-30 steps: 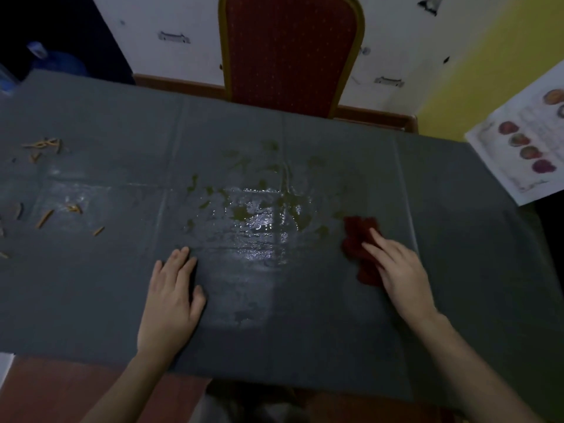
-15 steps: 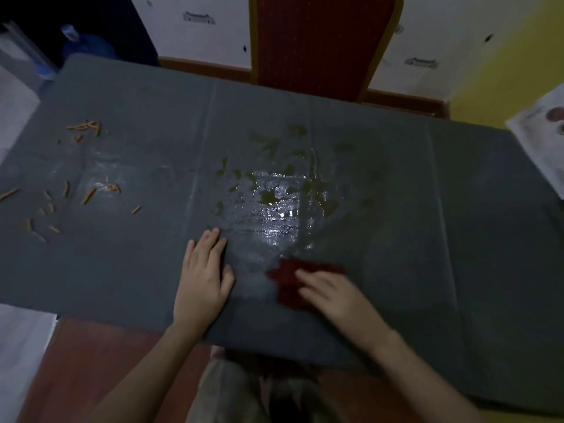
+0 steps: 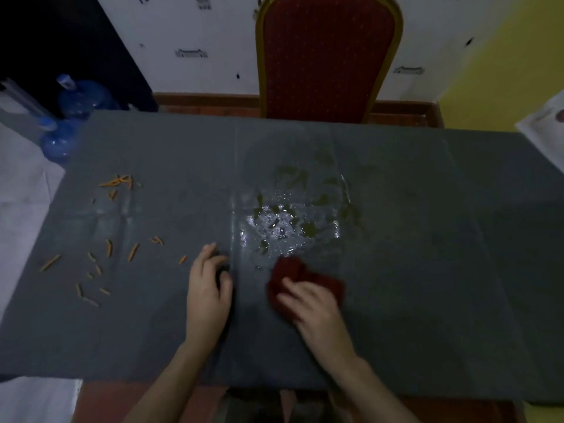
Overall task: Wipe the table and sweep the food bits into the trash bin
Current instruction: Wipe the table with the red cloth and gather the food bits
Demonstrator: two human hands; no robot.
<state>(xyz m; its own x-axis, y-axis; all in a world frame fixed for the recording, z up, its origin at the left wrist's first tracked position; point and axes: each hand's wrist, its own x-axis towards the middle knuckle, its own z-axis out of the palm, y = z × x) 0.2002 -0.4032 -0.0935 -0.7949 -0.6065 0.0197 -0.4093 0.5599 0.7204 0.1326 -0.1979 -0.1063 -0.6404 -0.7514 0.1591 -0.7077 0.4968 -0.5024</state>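
The right hand [image 3: 317,312] lies on a crumpled dark red cloth [image 3: 300,280], its fingers [image 3: 293,293] bent over the soft folds and pressing them to the table [image 3: 427,270]; whether the thumb pinches the fabric cannot be told. The cloth is a lumpy, bunched wad, matte and rough-looking, with its long axis running from under the fingertips out to their right. Most of it sticks out ahead of and to the right of the fingers.

The left hand [image 3: 209,296] rests palm down just left of the cloth, apart from it, fingers loosely bent with the tips on the table and holding nothing.

The table is covered by a smooth grey sheet with straight fold creases running away from the person. Just beyond the right fingertips, touching the cloth's far edge, spreads a shiny wet patch [image 3: 287,227] that glints under the light. Flat, ragged green leafy bits [image 3: 308,228] lie in it and past it.

Well to the left of the left fingers lie scattered thin orange food strips [image 3: 108,247], short and stick-like, pointing in many directions, with a small cluster [image 3: 119,181] farther away.

Beyond the table stands a red upholstered chair [image 3: 326,56] with a gold-coloured rounded frame. Two blue water jugs [image 3: 76,99] stand at the far left, and a printed sheet [image 3: 546,126] shows at the far right.
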